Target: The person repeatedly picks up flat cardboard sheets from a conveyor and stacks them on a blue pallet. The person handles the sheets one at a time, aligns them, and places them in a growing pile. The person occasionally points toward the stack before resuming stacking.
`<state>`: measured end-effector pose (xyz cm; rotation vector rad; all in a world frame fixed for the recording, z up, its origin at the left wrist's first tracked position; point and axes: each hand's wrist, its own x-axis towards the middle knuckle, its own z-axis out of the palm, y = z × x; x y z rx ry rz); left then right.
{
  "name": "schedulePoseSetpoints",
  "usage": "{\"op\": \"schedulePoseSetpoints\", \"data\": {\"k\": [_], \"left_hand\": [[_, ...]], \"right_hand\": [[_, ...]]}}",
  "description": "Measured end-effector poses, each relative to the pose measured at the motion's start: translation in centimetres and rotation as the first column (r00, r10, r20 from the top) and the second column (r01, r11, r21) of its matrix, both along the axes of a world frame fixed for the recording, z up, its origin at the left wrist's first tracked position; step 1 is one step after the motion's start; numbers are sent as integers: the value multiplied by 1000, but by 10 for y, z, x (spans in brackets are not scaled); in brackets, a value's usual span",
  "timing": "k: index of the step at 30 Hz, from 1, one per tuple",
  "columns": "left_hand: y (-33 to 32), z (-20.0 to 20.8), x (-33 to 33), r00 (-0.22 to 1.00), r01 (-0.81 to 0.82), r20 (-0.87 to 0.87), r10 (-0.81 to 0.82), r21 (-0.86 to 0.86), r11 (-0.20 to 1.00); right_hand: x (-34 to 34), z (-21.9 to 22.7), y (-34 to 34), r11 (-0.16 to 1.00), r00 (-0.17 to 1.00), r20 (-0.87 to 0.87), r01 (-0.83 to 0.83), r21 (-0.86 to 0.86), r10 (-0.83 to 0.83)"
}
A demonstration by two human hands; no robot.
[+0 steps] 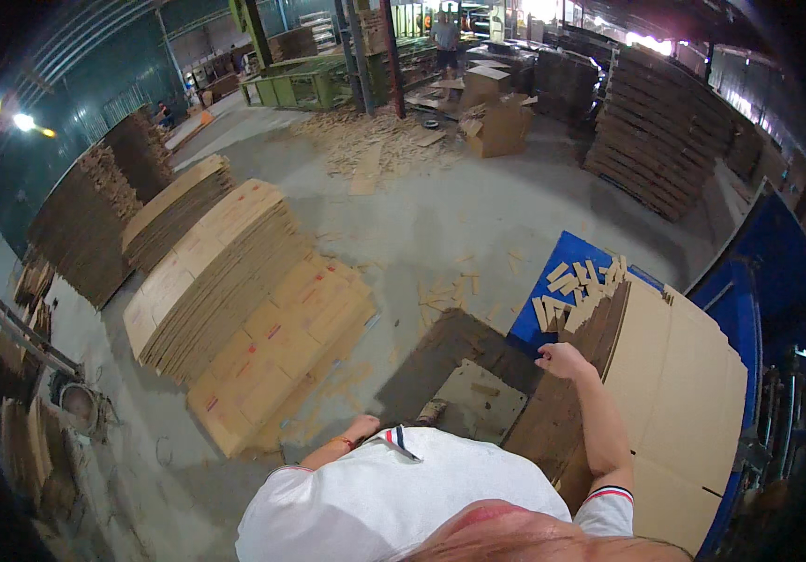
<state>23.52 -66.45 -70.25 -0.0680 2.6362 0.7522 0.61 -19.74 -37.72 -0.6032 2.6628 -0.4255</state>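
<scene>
A stack of flat cardboard sheets (670, 365) lies at my right. My right hand (567, 361) is over the stack's left side, its fingers curled in. Whether a small scrap is between those fingers, I cannot make out. Just beyond it, loose cardboard strips (576, 288) lie in a jumble at the stack's far end and on a blue panel (567, 251). My left hand (362, 429) hangs low beside my body, away from the stack. Its fingers are too small and partly hidden to read.
More cardboard stacks (225, 272) stand at the left, with flat printed sheets (276, 351) in front. Offcuts (379, 140) litter the floor. A flat board (473, 401) lies before me. Blue machinery (759, 272) stands at the right. A person (444, 37) is far back.
</scene>
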Motion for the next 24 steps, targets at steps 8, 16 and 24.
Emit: {"op": "schedulePoseSetpoints", "data": {"k": [8,16,24], "left_hand": [[30,16,-43,988,42,147,-42,9,999],[43,14,-57,839,506,-29,-544,-325,799],[43,5,-34,986,98,141,-90,-57,994]], "right_hand": [[-16,0,14,989,991,22,134,-69,-133],[-18,-3,19,977,998,19,66,-202,-64],[-9,14,8,987,991,123,67,-148,-49]]}}
